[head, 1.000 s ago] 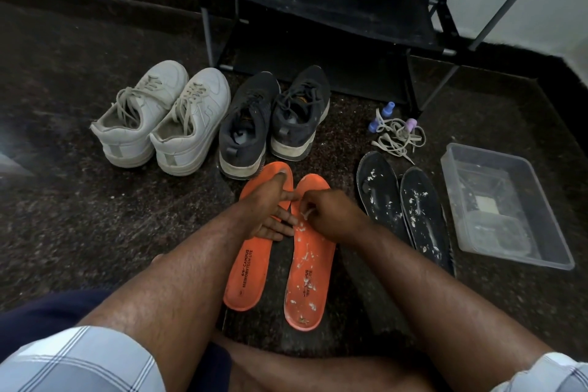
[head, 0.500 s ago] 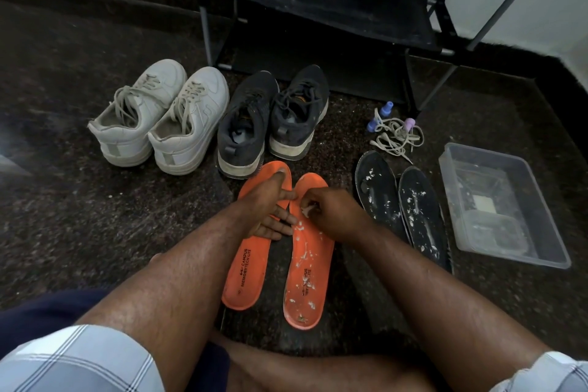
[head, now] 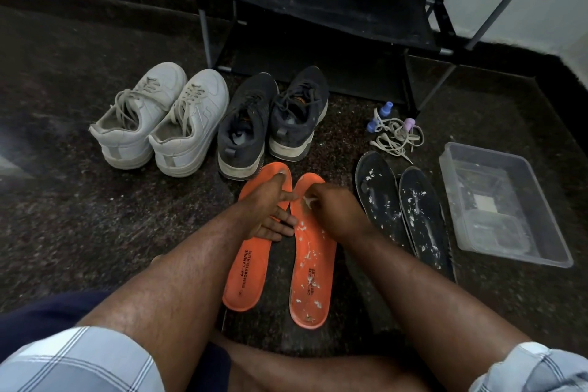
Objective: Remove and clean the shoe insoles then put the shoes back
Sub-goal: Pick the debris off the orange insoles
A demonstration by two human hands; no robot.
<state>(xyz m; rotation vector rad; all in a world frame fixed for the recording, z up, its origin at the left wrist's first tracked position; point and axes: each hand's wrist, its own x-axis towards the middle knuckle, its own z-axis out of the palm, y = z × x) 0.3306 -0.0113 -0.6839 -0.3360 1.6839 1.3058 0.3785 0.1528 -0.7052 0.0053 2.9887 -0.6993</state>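
Two orange insoles lie side by side on the dark floor. My left hand (head: 270, 204) rests flat with straight fingers on the left orange insole (head: 251, 270), its thumb reaching toward the right one. My right hand (head: 331, 207) pinches a small white scrap against the toe end of the right orange insole (head: 313, 277), which is flecked with white bits. Two black insoles (head: 404, 210), also flecked white, lie to the right. Behind them stand a white pair of sneakers (head: 159, 121) and a dark grey pair of shoes (head: 270, 121).
A clear plastic tub (head: 506, 204) sits at the right. Loose white laces with small blue and purple bottles (head: 394, 130) lie behind the black insoles. A black shoe rack (head: 318, 9) stands against the wall. My bare knees fill the foreground.
Both hands stay at the toe end of the orange insoles; the right hand has shifted only slightly while working the white scrap.
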